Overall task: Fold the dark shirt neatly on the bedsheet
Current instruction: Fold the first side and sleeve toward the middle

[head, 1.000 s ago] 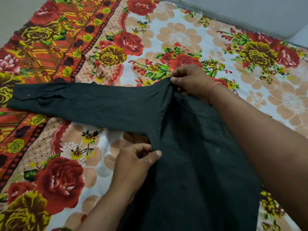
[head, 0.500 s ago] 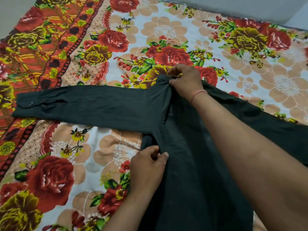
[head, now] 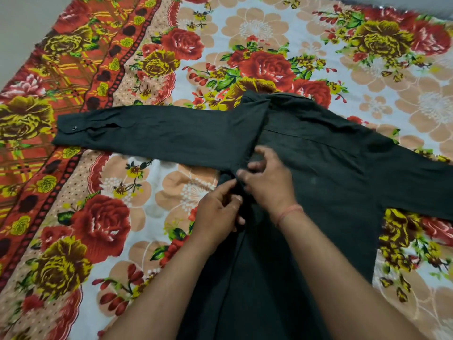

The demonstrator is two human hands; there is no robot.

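The dark shirt (head: 318, 182) lies back-up on the floral bedsheet (head: 137, 197), its collar at the far end. One sleeve stretches flat to the left, its buttoned cuff (head: 73, 130) at the far left; the other sleeve runs off to the right. My left hand (head: 218, 209) pinches the fabric at the left armpit seam. My right hand (head: 267, 177) sits just beside it, fingers curled on the same bunched fold of the shirt. A thin orange thread circles my right wrist.
The bedsheet has a red and orange border band (head: 81, 77) along its left side. Grey floor (head: 22, 25) shows at the top left corner. Bare sheet lies on both sides of the shirt body.
My right hand has left the shoulder near the collar and come down to the armpit seam beside my left hand. The view has shifted, showing the right sleeve.
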